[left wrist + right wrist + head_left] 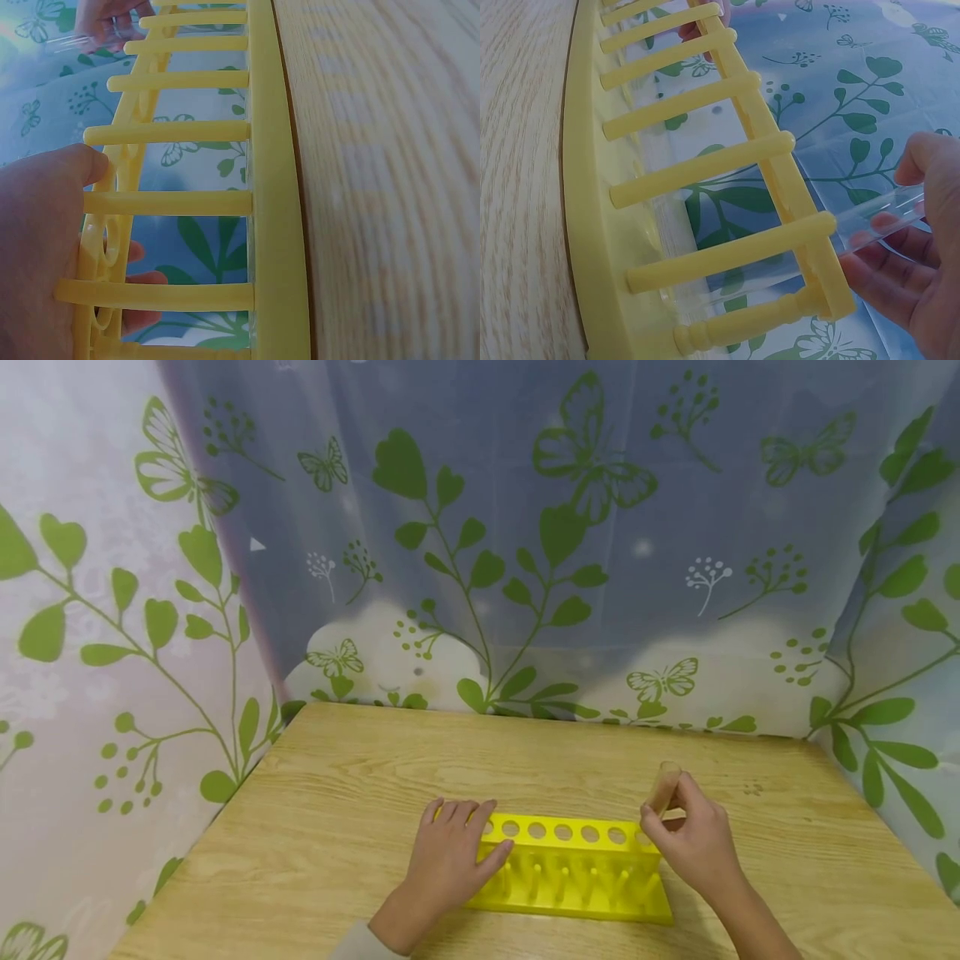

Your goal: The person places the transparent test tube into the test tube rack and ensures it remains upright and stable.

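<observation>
A yellow test tube rack (577, 906) stands on the wooden table, with a row of round holes along its top bar and a row of upright pegs. My left hand (448, 858) grips the left end of the top bar, thumb (88, 163) in front and fingers behind. At the opposite end, my right hand (697, 837) pinches a clear test tube (889, 214) near its upper part. The tube slants slightly and passes down through the end hole, its lower part showing behind the pegs in the right wrist view.
The wooden tabletop (360, 768) runs back to a hanging curtain (495, 527) printed with green leaves and butterflies. Similar cloth (97, 610) hangs along the left side, and more on the right. A small dark mark (752, 790) shows on the table at right.
</observation>
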{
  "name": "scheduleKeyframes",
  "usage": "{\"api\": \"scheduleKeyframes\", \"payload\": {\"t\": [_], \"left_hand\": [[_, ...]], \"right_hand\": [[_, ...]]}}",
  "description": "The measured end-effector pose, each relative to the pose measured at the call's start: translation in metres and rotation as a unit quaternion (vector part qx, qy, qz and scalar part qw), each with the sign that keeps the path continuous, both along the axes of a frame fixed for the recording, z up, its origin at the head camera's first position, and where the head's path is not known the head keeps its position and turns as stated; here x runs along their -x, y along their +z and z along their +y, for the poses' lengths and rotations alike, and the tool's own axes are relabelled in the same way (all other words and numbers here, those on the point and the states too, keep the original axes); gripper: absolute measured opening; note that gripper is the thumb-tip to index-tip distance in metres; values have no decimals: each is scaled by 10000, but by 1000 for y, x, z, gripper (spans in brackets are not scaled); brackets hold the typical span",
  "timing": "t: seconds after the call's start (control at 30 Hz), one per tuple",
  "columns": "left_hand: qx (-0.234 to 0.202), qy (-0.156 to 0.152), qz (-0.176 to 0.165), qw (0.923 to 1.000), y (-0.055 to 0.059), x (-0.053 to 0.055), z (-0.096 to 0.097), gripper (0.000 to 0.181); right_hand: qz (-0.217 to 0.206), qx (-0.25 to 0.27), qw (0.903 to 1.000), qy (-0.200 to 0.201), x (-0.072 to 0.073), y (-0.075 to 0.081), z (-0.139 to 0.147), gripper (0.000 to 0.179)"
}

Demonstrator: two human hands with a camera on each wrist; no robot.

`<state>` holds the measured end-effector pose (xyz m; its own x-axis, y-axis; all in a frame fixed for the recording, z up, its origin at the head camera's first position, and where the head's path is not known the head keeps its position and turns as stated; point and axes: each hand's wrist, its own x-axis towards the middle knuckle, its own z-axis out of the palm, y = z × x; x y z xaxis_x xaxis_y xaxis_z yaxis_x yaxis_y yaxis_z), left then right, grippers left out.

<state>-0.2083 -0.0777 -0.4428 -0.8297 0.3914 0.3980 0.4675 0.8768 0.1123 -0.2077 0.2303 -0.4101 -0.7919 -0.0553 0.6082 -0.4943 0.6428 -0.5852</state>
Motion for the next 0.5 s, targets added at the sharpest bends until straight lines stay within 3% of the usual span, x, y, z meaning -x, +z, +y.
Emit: {"api": "scheduleKeyframes", "payload": {"t": [0.5], "left_hand": [[55,42,-5,10000,-1,1,0,55]], "right_hand": [[59,-45,9999,77,2,-2,1,27]]}}
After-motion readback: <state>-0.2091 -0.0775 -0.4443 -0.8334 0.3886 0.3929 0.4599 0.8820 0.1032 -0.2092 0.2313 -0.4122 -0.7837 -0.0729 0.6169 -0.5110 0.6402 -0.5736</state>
